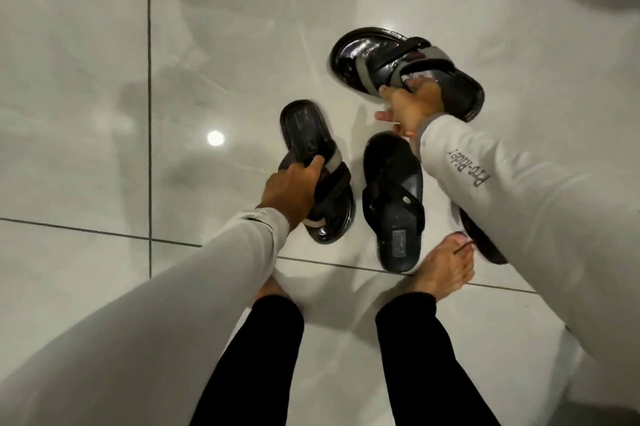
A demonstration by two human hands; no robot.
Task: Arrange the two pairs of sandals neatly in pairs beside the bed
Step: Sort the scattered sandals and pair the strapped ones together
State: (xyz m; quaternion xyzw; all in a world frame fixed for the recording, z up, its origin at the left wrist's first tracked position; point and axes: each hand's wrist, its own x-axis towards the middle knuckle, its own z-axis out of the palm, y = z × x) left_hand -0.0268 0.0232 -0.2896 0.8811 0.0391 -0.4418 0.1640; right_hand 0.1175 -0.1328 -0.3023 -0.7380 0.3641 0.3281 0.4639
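My left hand (289,195) grips the straps of a black sandal with grey straps (304,134), whose heel points away from me. A matching glossy black sandal with grey straps (363,51) is held by the strap in my right hand (410,103), lying crosswise at the upper right. Between my hands a plain black cross-strap sandal (393,204) lies flat on the floor. A fourth dark sandal (479,238) shows only as a sliver under my right sleeve, beside my right foot.
The floor is glossy white tile (104,79) with dark grout lines. My bare feet (443,269) stand just behind the sandals. No bed is in view.
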